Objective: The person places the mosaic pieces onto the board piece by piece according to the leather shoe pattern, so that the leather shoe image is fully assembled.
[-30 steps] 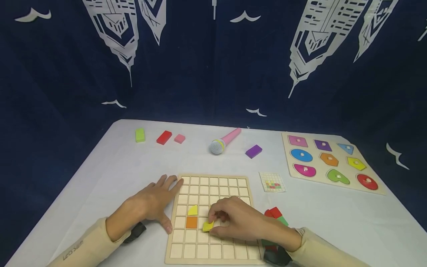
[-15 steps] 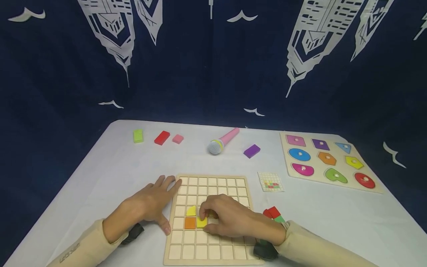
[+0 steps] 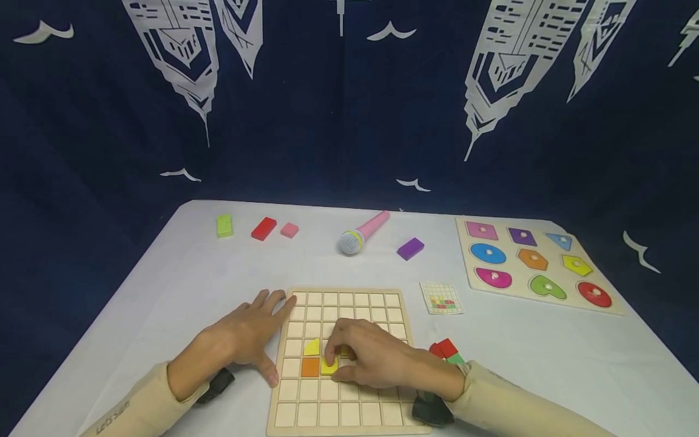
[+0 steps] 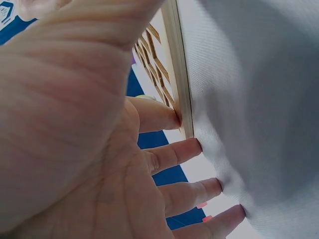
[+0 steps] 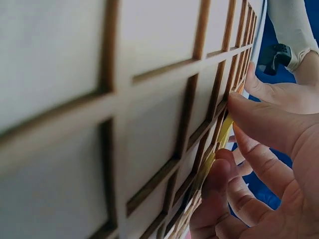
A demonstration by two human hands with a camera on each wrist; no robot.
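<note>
On the white table (image 3: 180,273), the left hand (image 3: 243,337) lies flat against the left edge of the wooden grid board (image 3: 349,419), while the right hand (image 3: 371,358) presses a yellow tile (image 3: 329,366) into a cell beside an orange tile (image 3: 310,366), with another yellow tile (image 3: 312,347) just above.

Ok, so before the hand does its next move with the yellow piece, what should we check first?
1. Left hand steadies the grid board: ok, flat on the table with fingers against the board's left edge.
2. Right hand has the yellow piece: ok, fingertips on it.
3. Yellow piece sits flat in its square: cannot tell, the fingers cover part of it.
4. Neighbours in place: ok, the orange piece lies just left of it, another yellow piece above the orange one.
5. Pattern card in sight: ok, beside the board's right side.
6. Spare pieces within reach: ok, by the right wrist.
</note>
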